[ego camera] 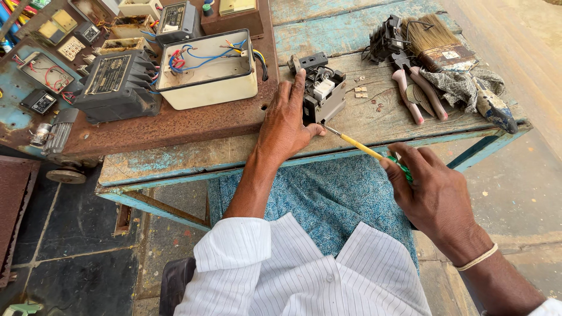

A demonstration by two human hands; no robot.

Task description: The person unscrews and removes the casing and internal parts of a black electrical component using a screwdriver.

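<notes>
Your left hand point(285, 123) lies on the worn wooden table point(374, 114), its grip closed around the left side of a small grey switch unit point(324, 96): the fingers reach up its far edge toward 12 o'clock and the thumb presses its near lower corner. The unit stands near the table's front edge, just right of the rusty metal panel point(193, 123).

Your right hand point(436, 199), at 4 o'clock from the unit and off the table over your blue-patterned lap, has its grip closed on a screwdriver point(360, 147) with a yellow shaft and a green handle. The shaft runs up toward 10 o'clock, and its metal tip meets the unit's lower right corner.

At 9 o'clock from the unit, on the panel, sits an open cream box point(208, 76) holding blue and red wires; a black ribbed meter housing point(117, 85) stands just beyond it at 9 o'clock. At 2 o'clock from the unit lie a paintbrush point(439, 41), pink-handled pliers point(418, 93) and a crumpled rag point(462, 85), close together. Small loose parts point(360, 92) lie just right of the unit.
</notes>
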